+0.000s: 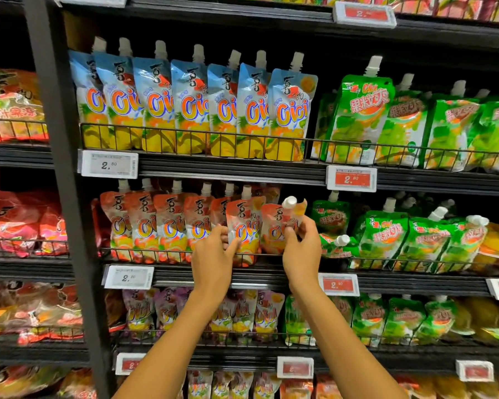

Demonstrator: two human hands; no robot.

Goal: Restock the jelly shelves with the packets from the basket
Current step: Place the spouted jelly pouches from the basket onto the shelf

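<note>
Fingers of the right hand [301,254] are curled round a soft red-orange plastic jelly pouch with a white screw cap [271,223], holding it tilted above the black wire front rail [144,251] of the middle shelf. It sits at the right end of the row of matching red-orange pouches [167,223]. Just beside it, the left hand [212,260] pinches the edge of the front standing pouch [244,223], thumb on its face, seemingly keeping it upright to hold a gap open. To my eye this is the placing step: the packet is at its slot but not yet seated behind the rail. Next it needs lowering until its base rests on the shelf, cap up and label forward, before both hands let go. Green spouted pouches [386,237] crowd the right side, one lying toppled, so there is little spare room. A white price label [128,277] hangs below. From where I stand the basket is out of sight.
</note>
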